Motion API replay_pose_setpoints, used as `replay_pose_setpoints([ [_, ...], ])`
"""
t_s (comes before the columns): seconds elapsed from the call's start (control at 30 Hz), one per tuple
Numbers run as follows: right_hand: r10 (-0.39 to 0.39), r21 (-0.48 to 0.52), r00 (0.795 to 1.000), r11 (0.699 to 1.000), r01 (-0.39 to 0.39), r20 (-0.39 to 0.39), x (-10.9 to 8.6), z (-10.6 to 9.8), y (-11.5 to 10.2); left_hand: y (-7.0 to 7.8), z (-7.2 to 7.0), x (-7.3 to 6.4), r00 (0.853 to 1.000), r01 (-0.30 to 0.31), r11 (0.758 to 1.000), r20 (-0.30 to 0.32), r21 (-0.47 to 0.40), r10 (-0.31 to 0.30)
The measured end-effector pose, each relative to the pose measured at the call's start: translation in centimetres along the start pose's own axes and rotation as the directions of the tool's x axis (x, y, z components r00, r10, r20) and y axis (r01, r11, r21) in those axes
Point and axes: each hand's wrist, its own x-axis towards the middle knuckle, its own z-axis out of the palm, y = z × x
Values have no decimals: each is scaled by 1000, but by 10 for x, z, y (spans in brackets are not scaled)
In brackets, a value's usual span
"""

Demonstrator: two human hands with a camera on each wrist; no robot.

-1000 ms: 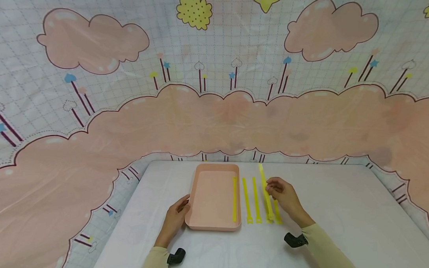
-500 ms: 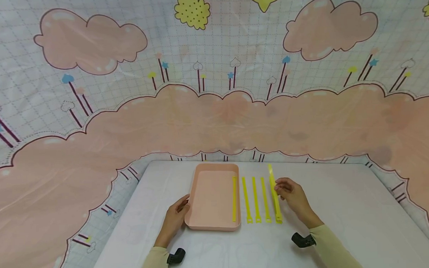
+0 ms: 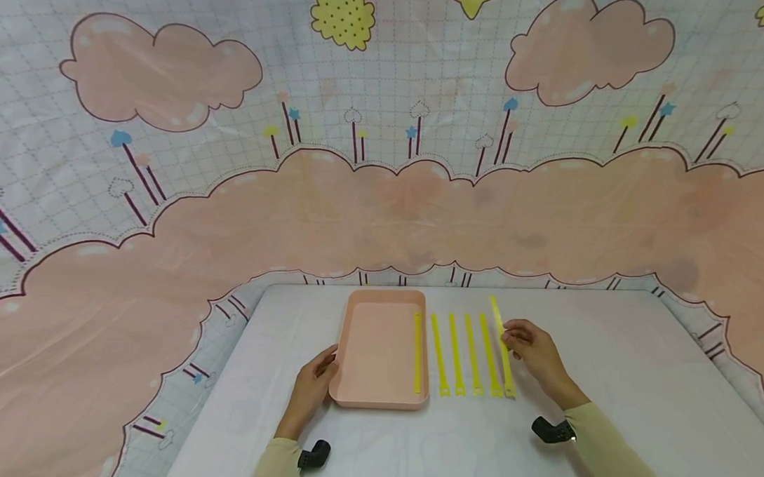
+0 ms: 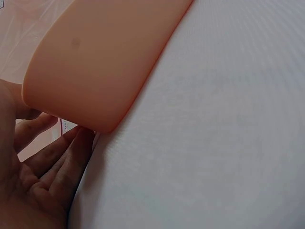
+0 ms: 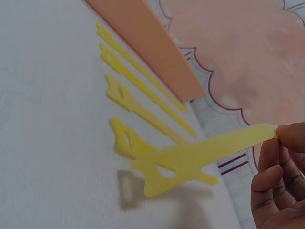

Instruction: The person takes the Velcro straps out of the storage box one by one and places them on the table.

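My right hand (image 3: 538,356) pinches a yellow hook-and-loop cable tie (image 5: 205,155) by its plain end. Its slotted head points toward me, near the white table, with a shadow below it in the right wrist view. Left of it, several matching yellow cable ties (image 3: 457,355) lie side by side, slotted heads at the near end. A pink tray (image 3: 373,347) stands left of that row, with one yellow strip (image 3: 417,353) along its inner right side. At the tray's left edge, my left hand (image 3: 313,385) holds the wall, thumb near the rim and fingers lower down.
The white table (image 3: 614,371) reaches to both sides and toward me. Behind it hangs a printed cloth (image 3: 381,210) with pink clouds. A black wrist camera (image 3: 314,455) sits on the left wrist, another black wrist camera (image 3: 553,430) on the right.
My right hand has carried the pinched cable tie rightward, from over the lying row to just beyond its right end. The left hand and tray stay in place.
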Motion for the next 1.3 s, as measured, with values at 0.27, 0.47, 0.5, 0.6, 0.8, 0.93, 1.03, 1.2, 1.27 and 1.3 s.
replay_pose_setpoints([
  [0.27,8,-12,1000,1000,-8,6,-2,-9,8,-2,1,1,1000,-2,1000,-11,17,2],
  [0.47,34,-51,999,998,-34,-10,2,-13,10,-2,0,0,1000,-1,1000,-12,17,1],
  [0.5,37,-53,999,998,-38,-13,3,-14,11,-2,0,0,1000,-3,1000,-11,19,3],
  [0.6,50,-59,999,997,-50,-11,6,-16,12,-1,0,0,1000,-3,1000,-10,22,3],
  [0.8,75,-65,997,995,-74,16,13,-17,19,-2,-1,0,1000,-4,1000,-8,17,4],
  [0.93,85,-101,996,991,-83,22,18,-17,24,-2,-1,0,1000,-6,1000,-8,14,6],
  [1.03,94,-125,995,988,-90,27,21,-17,26,-1,0,0,1000,-4,1000,-10,15,4],
  [1.2,107,-157,994,982,-101,32,23,-18,28,-2,0,1,1000,-3,1000,-7,13,3],
  [1.27,109,-167,993,981,-101,38,24,-18,28,-2,0,2,1000,-6,1000,-5,13,6],
  [1.3,105,-174,993,980,-95,46,24,-18,29,-2,0,2,1000,-7,1000,-6,12,7],
])
